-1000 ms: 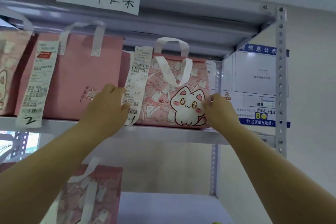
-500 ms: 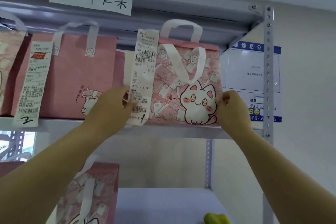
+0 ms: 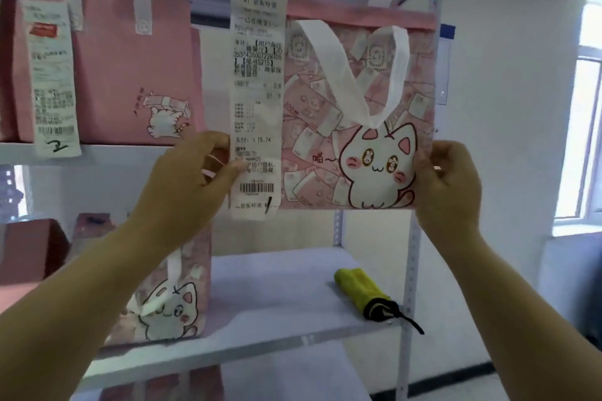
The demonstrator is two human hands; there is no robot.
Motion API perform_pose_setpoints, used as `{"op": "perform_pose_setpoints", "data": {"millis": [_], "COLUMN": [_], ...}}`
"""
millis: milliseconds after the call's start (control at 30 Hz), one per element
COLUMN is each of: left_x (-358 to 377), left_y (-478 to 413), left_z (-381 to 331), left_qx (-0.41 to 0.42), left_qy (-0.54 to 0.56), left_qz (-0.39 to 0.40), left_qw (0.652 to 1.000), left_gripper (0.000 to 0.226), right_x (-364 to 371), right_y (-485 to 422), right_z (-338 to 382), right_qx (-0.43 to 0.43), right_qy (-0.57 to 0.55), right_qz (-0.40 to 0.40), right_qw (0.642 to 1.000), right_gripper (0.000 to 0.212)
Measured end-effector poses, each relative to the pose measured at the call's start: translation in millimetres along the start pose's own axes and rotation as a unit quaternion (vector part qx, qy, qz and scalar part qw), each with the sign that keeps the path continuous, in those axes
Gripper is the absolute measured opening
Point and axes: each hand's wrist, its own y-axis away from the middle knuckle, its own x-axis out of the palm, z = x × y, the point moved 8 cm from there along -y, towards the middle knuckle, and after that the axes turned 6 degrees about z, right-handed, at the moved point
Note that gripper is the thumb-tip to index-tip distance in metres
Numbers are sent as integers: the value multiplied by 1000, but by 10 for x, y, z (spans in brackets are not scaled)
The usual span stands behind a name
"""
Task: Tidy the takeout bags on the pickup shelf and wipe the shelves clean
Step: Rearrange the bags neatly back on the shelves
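A pink cat-print takeout bag [image 3: 329, 127] with white handles hangs in the air in front of the shelf, clear of the top shelf board [image 3: 107, 150]. My left hand [image 3: 189, 185] grips its lower left edge beside a long receipt [image 3: 257, 91] marked 1. My right hand [image 3: 448, 182] grips its lower right corner. A plain pink bag [image 3: 130, 75] with a receipt marked 2 stands on the top shelf to the left. Another cat-print bag [image 3: 172, 296] stands on the middle shelf [image 3: 277, 286].
A folded yellow umbrella [image 3: 361, 290] lies at the right of the middle shelf. The shelf's perforated metal upright [image 3: 410, 257] runs down the right side. A window [image 3: 586, 127] is in the right wall. Brown boxes [image 3: 32, 247] sit at the far left.
Both hands have lifted the cat-print bag off the top shelf and drawn it out toward me. The view has tilted down, showing the middle shelf and the umbrella.
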Motion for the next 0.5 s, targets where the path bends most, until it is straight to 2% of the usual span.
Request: {"op": "perform_pose_setpoints", "data": {"millis": [167, 367, 500], "left_x": [136, 529, 833], "left_y": [504, 1095, 1413], "left_z": [-45, 221, 492], "left_qx": [-17, -89, -146], "left_qy": [59, 102, 87], "left_qz": [48, 112, 137], "left_qw": [997, 984, 976], "left_gripper": [13, 11, 11], "right_x": [-235, -227, -57], "right_y": [517, 1036, 1265], "right_z": [-99, -425, -791], "right_qx": [47, 95, 129], "right_qy": [15, 49, 76], "right_qz": [19, 105, 175], "right_qw": [999, 989, 973], "right_gripper": [7, 7, 7]}}
